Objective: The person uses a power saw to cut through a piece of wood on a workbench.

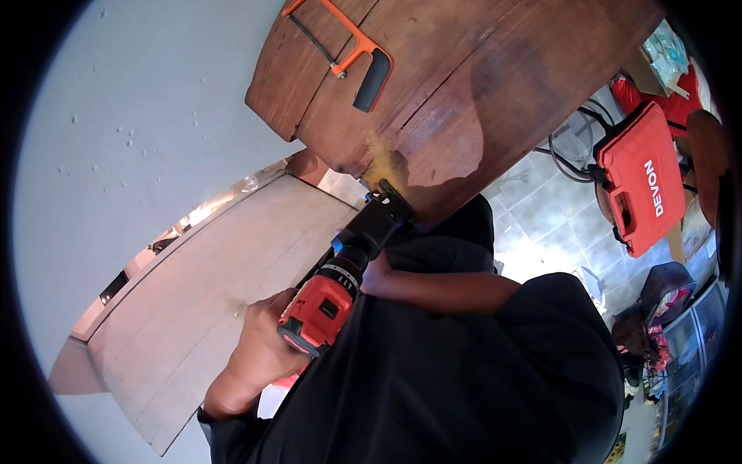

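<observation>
A red and black cordless drill (318, 305) with a black saw attachment (372, 224) on its front lies across the middle of the view. My left hand (267, 336) is closed round its rear and grip; the fingers are partly hidden behind the red body. Under the attachment, my right hand (376, 276) is closed against it, mostly covered by the tool. The attachment's front plate meets the edge of a brown wooden table (440, 116). Sawdust (380, 155) is heaped on the wood just beyond that plate. The blade itself cannot be made out.
An orange hacksaw (357, 50) with a black handle lies on the tabletop, beyond the sawdust. To the left stands a pale wooden bench (209, 286) along a white wall (170, 93). At the right, a red tool case (643, 182) sits above the tiled floor (541, 209), near cables.
</observation>
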`<action>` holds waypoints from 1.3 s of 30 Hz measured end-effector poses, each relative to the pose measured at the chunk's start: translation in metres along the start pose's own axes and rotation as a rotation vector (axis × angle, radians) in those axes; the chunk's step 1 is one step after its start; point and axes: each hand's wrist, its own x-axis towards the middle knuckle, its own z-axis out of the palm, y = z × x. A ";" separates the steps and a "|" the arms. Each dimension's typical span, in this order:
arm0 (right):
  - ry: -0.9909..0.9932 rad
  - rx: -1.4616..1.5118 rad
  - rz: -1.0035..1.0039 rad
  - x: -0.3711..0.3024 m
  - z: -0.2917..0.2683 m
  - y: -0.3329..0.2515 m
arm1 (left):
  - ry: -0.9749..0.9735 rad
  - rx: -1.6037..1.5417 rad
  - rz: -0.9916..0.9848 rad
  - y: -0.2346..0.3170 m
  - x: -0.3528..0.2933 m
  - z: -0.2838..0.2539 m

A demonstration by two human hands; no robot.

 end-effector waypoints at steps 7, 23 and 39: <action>-0.048 0.119 -0.001 0.000 -0.003 -0.001 | -0.007 0.037 0.011 -0.004 -0.003 0.003; -0.087 0.308 0.087 -0.006 0.001 -0.012 | 0.083 0.087 0.015 0.004 -0.016 0.023; -0.062 -0.237 -0.021 0.002 -0.008 -0.004 | 0.095 0.107 0.067 0.009 -0.019 0.026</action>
